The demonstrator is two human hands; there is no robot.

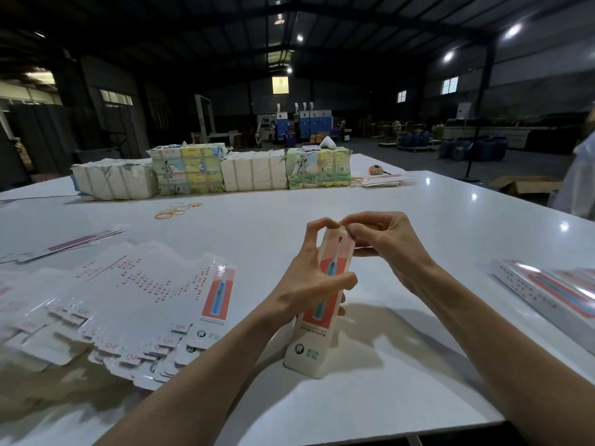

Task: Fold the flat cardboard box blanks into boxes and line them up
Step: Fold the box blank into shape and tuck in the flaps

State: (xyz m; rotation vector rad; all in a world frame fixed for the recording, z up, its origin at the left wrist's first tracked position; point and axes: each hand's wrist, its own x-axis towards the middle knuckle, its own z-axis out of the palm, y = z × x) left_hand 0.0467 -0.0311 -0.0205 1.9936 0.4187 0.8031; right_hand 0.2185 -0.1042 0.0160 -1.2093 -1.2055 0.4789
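**Left forearm [199, 381] and right forearm [502, 349] frame one box [309, 352] almost closed; many blanks [135, 291] left**

Between the two forearms the box stands nearly upright on the white table [418, 365], with its lower end on the surface and its top leaning a little away. Its sides are already raised into a long tube, and only the upper end looks unfinished. I judge the task to be somewhere in its early or middle part. A few finished boxes [547, 291] lie side by side at the right edge, while a large fanned pile of flat blanks waits at the left, just beside the left forearm.

The left hand [309, 281] grips the box around its middle. Its thumb lies across the printed front, the other fingers go behind, and the index finger arches up to the top edge. The right hand [386, 243] has its fingertips drawn together on the top end, pinching or pressing the flap there. Whether this flap is already tucked in, I cannot tell.

Farther away lie rubber bands [177, 210] and wrapped bundles [209, 172].
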